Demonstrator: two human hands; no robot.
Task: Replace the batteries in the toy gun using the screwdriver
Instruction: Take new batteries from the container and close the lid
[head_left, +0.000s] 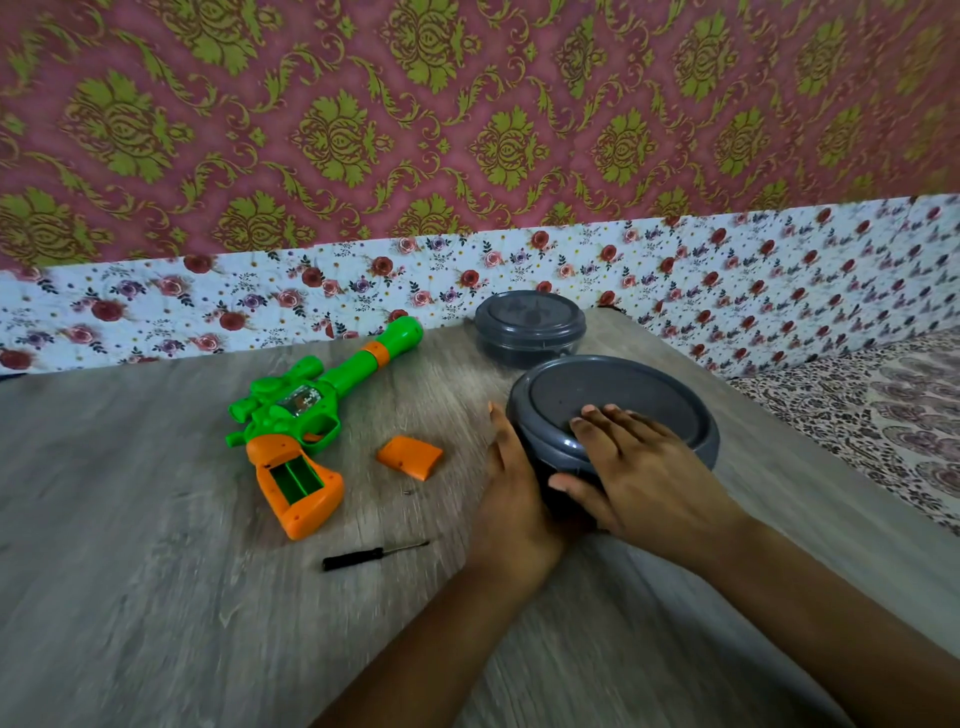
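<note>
I have my left hand (511, 486) bracing the near gray container (613, 415) and my right hand (631, 467) flat-fingered on its lid, presumably for batteries, the toy gun (298, 415) lying opened.

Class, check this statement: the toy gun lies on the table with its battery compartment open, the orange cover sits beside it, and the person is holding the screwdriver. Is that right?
Not quite. The head view shows the screwdriver lying untouched on the table. The left hand and the right hand are both on the nearer grey lidded container. The toy gun does lie with its battery compartment open, the orange cover beside it.
</note>
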